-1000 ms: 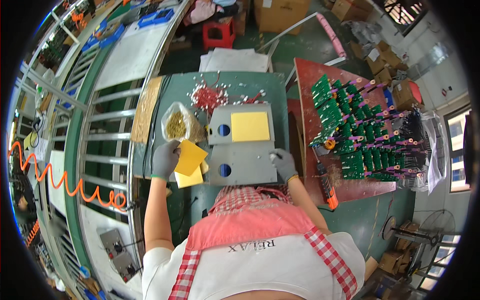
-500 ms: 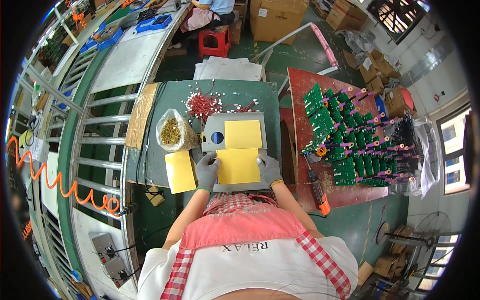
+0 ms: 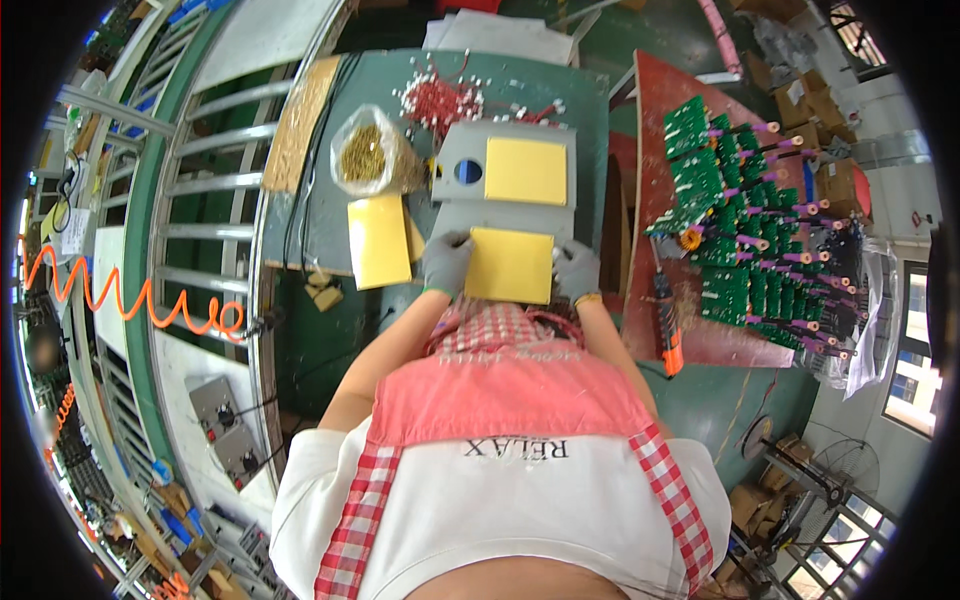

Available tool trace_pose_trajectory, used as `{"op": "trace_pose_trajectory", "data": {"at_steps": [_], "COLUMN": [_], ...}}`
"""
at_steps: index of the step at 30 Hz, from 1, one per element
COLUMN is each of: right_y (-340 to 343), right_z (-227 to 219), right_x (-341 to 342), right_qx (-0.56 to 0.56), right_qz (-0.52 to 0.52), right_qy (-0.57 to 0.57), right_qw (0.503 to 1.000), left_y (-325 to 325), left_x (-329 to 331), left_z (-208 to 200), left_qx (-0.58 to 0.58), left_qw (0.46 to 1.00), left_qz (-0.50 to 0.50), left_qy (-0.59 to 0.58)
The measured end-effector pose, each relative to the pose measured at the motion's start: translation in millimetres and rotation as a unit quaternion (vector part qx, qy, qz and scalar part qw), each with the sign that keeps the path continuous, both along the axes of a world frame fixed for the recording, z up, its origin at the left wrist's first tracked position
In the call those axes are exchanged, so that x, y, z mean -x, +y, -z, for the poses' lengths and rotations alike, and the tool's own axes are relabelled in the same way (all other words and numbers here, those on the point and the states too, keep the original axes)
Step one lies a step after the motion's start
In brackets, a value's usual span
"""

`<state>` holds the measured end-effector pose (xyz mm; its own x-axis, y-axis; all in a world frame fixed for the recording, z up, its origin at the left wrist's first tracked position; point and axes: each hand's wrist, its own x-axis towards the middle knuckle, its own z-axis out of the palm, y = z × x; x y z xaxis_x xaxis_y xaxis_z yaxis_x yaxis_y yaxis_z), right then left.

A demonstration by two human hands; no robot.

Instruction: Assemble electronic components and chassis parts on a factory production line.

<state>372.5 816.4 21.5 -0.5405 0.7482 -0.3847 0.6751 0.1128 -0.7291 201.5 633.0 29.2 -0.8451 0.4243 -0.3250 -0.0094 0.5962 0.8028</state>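
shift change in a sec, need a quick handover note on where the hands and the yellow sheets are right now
Left hand: gloved, pressing the left edge of the near yellow sheet.
Right hand: gloved, on that sheet's right edge.
Grey plate: far yellow sheet already seated beside a blue hole; near sheet laid over the front section.
Spare sheets lie left of the plate, by the bag of brass parts.
Left: whether the near sheet is fully seated cannot be told.

Both gloved hands reach forward side by side, left hand [image 3: 446, 262] and right hand [image 3: 576, 271] palms down, forearms bare.
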Motion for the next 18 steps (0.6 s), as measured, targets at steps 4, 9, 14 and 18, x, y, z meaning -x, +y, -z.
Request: {"op": "trace_pose_trajectory", "data": {"at_steps": [4,9,14,18], "right_y": [-0.8,-0.5,-4.4,-5.9], "right_z": [-4.7,-4.0,-10.3,-13.2], "right_x": [2.9,5.6,4.5,5.7], "right_qx": [0.041,-0.028,-0.112,-0.093], "right_qz": [0.034,0.105,0.091,0.113], "right_qy": [-0.021,0.044,0.035,0.024], "right_qw": [0.998,0.993,0.989,0.989], "left_y": [9.0,16.0,22.0,24.3], "left_x": [-1.9,-2.3,-6.5,-6.7], "left_z": [-9.2,-5.2,14.1,23.8], "left_qx": [0.036,-0.037,0.007,-0.023], "left_qw": [0.999,0.998,1.0,0.999], "left_qz": [-0.007,-0.021,-0.012,-0.027], "left_qy": [0.01,-0.047,-0.002,-0.004]}}
